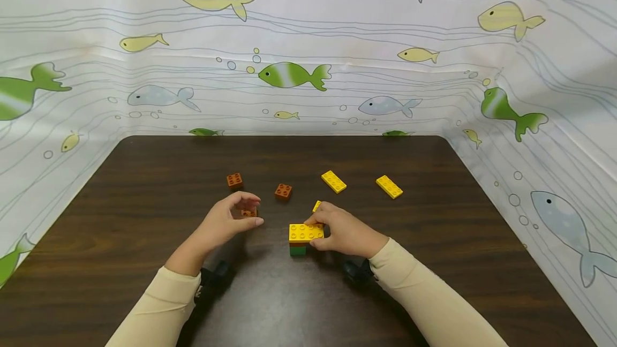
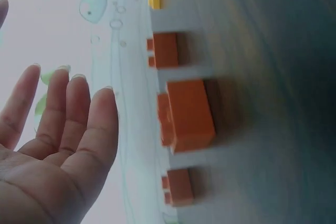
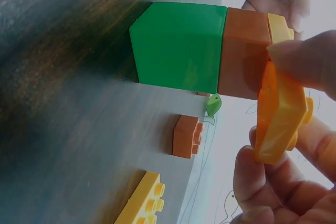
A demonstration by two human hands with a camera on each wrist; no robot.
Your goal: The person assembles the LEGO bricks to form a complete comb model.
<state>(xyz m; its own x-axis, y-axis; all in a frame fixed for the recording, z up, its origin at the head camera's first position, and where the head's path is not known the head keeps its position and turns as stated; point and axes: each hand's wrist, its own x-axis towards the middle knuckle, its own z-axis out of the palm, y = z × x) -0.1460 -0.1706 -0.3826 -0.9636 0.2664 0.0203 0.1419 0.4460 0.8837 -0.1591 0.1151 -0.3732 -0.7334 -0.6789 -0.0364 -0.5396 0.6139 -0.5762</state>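
Observation:
A small stack stands on the table: a green block [image 3: 178,48] at the bottom, a brown brick [image 3: 244,51] above it and a yellow eight-stud plate [image 1: 300,233] on top. My right hand [image 1: 343,231] pinches the plate at its right end, which overhangs the brick. The left hand [image 1: 219,224] hovers with fingers apart around a loose brown brick [image 1: 249,212], holding nothing. In the left wrist view its fingers [image 2: 100,124] are extended and clear of that brick [image 2: 191,116].
Two more brown bricks [image 1: 234,180] [image 1: 283,191] lie beyond the left hand. Yellow plates [image 1: 333,181] [image 1: 389,187] sit toward the back right, and another yellow piece [image 1: 316,206] is partly hidden behind the right hand. Fish-patterned sheeting [image 1: 308,25] borders the dark table [image 1: 308,304].

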